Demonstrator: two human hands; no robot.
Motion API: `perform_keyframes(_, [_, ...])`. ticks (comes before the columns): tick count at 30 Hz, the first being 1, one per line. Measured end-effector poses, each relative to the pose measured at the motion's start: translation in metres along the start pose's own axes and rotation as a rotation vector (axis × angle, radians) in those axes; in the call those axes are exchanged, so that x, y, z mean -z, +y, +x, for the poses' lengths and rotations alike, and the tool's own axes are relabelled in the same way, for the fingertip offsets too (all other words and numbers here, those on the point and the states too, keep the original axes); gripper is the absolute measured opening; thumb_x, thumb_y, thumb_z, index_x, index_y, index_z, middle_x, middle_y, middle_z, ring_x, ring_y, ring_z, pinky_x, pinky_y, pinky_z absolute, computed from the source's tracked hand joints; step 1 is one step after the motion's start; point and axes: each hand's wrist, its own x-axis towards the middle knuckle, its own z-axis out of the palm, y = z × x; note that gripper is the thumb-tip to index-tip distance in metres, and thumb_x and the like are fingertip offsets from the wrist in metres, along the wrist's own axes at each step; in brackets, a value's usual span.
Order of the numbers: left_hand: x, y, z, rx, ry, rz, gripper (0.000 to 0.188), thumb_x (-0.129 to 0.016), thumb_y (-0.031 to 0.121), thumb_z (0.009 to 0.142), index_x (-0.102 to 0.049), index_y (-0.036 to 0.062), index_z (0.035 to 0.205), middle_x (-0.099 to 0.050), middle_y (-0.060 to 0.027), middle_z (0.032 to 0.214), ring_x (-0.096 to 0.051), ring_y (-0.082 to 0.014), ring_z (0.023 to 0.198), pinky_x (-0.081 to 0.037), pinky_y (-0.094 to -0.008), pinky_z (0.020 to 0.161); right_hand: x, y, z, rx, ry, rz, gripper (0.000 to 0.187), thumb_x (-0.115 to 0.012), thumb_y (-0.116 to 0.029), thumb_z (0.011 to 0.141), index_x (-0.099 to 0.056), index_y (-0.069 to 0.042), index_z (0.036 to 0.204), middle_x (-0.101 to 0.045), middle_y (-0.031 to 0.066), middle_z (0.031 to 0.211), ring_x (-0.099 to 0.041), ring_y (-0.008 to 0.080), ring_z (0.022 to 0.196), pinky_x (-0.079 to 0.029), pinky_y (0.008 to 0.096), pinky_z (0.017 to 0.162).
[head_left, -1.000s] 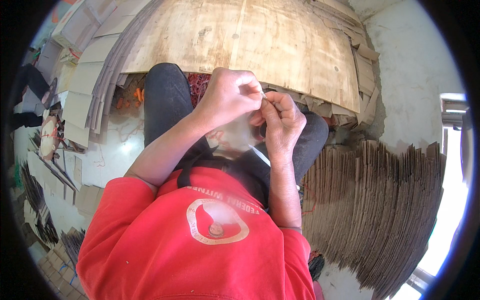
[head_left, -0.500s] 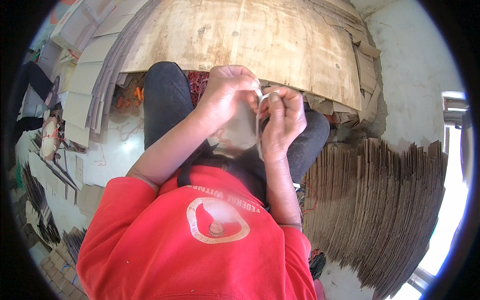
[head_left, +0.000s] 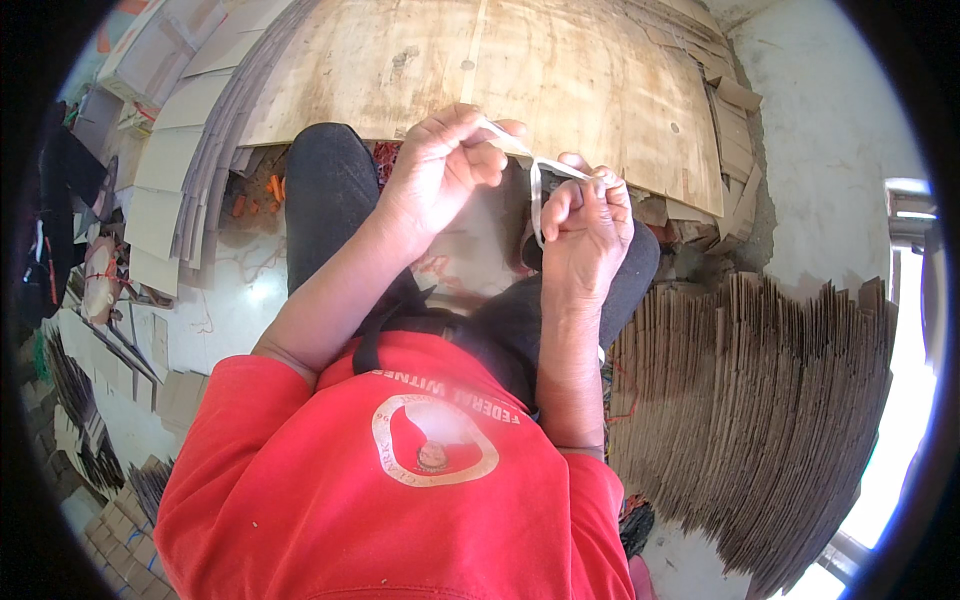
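Note:
A thin white ribbon (head_left: 535, 190) is stretched between my hands, just in front of the plywood board's near edge. It crosses itself in the middle, and a loose length hangs from that crossing. My left hand (head_left: 447, 165) pinches one end between thumb and forefinger, the other fingers half curled. On the other side, my right hand (head_left: 590, 225) grips the second end near its fingertips, with fingers bent. The ribbon's tail hangs beside my right palm. Whether the crossing is a knot or only a loop, I cannot tell.
A large plywood board (head_left: 560, 85) lies ahead of my knees. Flat cardboard pieces stand packed in a long row (head_left: 750, 420) at right. More cardboard sheets (head_left: 165, 180) overlap at left. Orange pieces (head_left: 275, 188) lie under the board. Another person's dark-clothed leg (head_left: 70, 170) shows at far left.
My hands have moved apart, drawing the ribbon out between them. The left rose slightly and the right shifted a little to the right. At far left, more of the other person's dark clothing shows.

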Motion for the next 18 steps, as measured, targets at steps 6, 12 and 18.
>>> perform_keyframes(6, [0.029, 0.029, 0.012, -0.142, 0.023, -0.034, 0.016, -0.053, 0.012, 0.094, -0.063, 0.0001, 0.095, -0.067, -0.0228, 0.098, -0.069, -0.0289, 0.087, -0.059, -0.0413, 0.078, 0.026, -0.016, 0.001, -0.115, 0.0, 0.345, 0.01, -0.06, -0.013, 0.091, -0.058, -0.008, 0.1, -0.065, 0.015, 0.087, -0.057, 0.0182, 0.056, -0.048, 0.0295, 0.05])
perform_keyframes(12, [0.055, 0.099, 0.025, -0.399, 0.545, 0.22, 0.024, -0.04, 0.006, 0.097, -0.044, -0.0136, 0.109, -0.051, -0.0338, 0.12, -0.053, -0.0403, 0.117, -0.051, -0.0481, 0.097, 0.104, -0.074, -0.017, 0.005, 0.058, 0.414, 0.011, -0.054, -0.001, 0.09, -0.052, -0.002, 0.101, -0.056, 0.0039, 0.069, -0.045, 0.0097, 0.048, -0.037, 0.0248, 0.043])
perform_keyframes(18, [0.161, 0.199, 0.027, -0.544, 0.553, 0.299, 0.035, -0.029, 0.008, 0.1, -0.031, -0.0213, 0.118, -0.039, -0.0409, 0.128, -0.039, -0.0522, 0.124, -0.033, -0.0598, 0.109, 0.231, -0.172, -0.07, 0.196, 0.503, 0.541, 0.007, -0.046, 0.001, 0.094, -0.05, 0.001, 0.099, -0.049, 0.004, 0.067, -0.043, 0.0096, 0.05, -0.038, 0.0265, 0.043])
